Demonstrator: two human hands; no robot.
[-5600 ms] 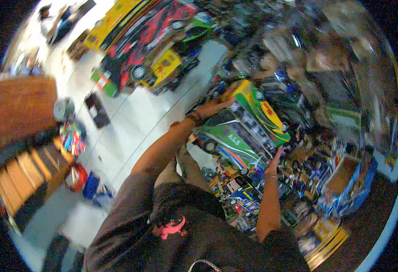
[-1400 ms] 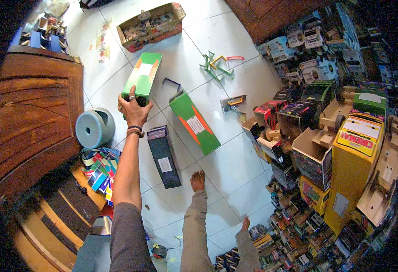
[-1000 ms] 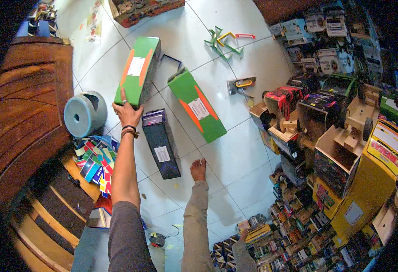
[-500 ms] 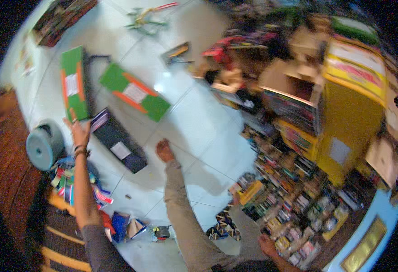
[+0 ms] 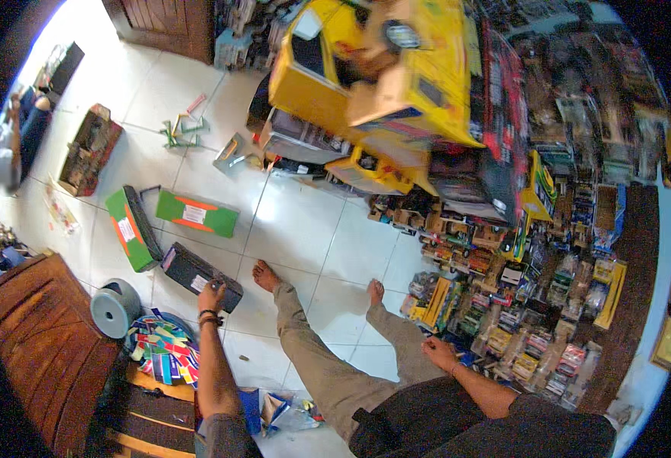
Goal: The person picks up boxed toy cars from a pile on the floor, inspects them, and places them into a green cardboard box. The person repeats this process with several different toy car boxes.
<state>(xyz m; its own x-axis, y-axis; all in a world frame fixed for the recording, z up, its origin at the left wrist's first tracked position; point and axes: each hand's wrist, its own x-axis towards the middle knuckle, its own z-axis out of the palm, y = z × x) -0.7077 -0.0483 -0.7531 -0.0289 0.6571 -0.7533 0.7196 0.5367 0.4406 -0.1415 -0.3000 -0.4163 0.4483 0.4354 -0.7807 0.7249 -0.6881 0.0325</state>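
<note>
My left hand (image 5: 211,299) is over the near end of a long black box (image 5: 185,266), beside its white label. Its fingers are curled; whether they grip the box is hard to see. Up and left of that box stands a green and orange box (image 5: 127,229) with dark sides. A flat green and orange piece (image 5: 196,214) with a white label lies to its right. My right hand (image 5: 438,355) is above my right thigh, fingers drawn together. Anything in them is too small to make out.
A grey-blue round container (image 5: 115,308) and a tub of coloured packets (image 5: 163,351) stand at the left. Yellow cartons (image 5: 312,88) and shelves of small boxed goods (image 5: 526,343) fill the right. A worn toolbox (image 5: 91,150) and green metal stand (image 5: 181,131) are farther off.
My left hand has moved from the upright green box to the black box, its fingers going from stretched to curled. The view has swung right. My right hand shows more fully.
</note>
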